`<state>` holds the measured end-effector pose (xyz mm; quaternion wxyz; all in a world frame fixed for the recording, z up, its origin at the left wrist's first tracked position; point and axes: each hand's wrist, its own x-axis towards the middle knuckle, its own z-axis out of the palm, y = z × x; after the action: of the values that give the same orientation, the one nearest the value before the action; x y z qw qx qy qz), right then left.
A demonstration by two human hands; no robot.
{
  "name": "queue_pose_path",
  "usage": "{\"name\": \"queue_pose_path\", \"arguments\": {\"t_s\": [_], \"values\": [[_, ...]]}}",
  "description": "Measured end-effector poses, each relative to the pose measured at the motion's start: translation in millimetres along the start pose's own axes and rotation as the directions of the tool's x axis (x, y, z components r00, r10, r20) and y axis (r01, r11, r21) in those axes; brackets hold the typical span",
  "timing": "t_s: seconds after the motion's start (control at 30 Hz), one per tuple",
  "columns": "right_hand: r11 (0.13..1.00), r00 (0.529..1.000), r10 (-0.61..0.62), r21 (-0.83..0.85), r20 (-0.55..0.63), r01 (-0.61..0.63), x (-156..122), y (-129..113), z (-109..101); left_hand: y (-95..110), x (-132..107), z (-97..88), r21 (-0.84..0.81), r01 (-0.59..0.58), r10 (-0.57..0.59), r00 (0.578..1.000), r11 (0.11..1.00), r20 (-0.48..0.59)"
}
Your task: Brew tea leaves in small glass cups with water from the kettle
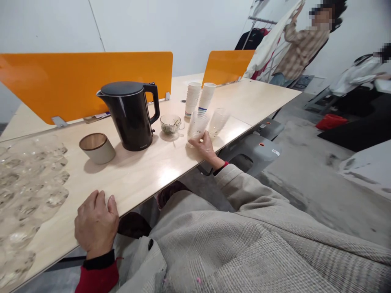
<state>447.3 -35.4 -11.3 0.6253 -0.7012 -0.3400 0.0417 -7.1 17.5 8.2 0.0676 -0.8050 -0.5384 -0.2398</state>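
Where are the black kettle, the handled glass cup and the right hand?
Black kettle (132, 118): head view, on its body.
Handled glass cup (169, 127): head view, on its side wall.
Right hand (207, 149): head view, on its middle.

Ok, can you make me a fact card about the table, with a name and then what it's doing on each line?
Left hand: resting on the table, near its edge
Right hand: fingers on the lower part of a clear cup
Black kettle: standing, lid shut
Beige cup: beside the kettle
Glass cup with handle: greenish bits inside
White cups: two stacks
Clear glasses: many, far left
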Motion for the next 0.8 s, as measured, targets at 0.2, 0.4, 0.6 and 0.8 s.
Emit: {"name": "queue_pose_path", "arguments": {"t_s": [0.2,0.4,0.6,0.8], "values": [[0.994,0.997,-0.081,-0.066,0.017,0.082,-8.9,-17.5,-19.9,-3.3,-1.1,4.2,-0.058,-0.012,0.010,0.999,0.998,-0.030],[0.755,0.836,-0.544,-0.475,-0.069,0.452,-7.4,-73.8,-55.7,-0.3,-4.7,4.1,-0.051,-0.001,0.000,1.000,0.999,-0.022],[0.532,0.817,-0.537,-0.668,0.209,0.521,30.2,-83.7,-38.5,2.6,-9.2,3.1,-0.001,0.026,-0.026,1.000,1.000,-0.002],[0.386,0.886,-0.421,-0.846,0.193,0.368,48.1,-74.6,-34.8,4.2,-11.7,2.5,-0.009,0.039,-0.038,0.999,0.999,0.029]]}}
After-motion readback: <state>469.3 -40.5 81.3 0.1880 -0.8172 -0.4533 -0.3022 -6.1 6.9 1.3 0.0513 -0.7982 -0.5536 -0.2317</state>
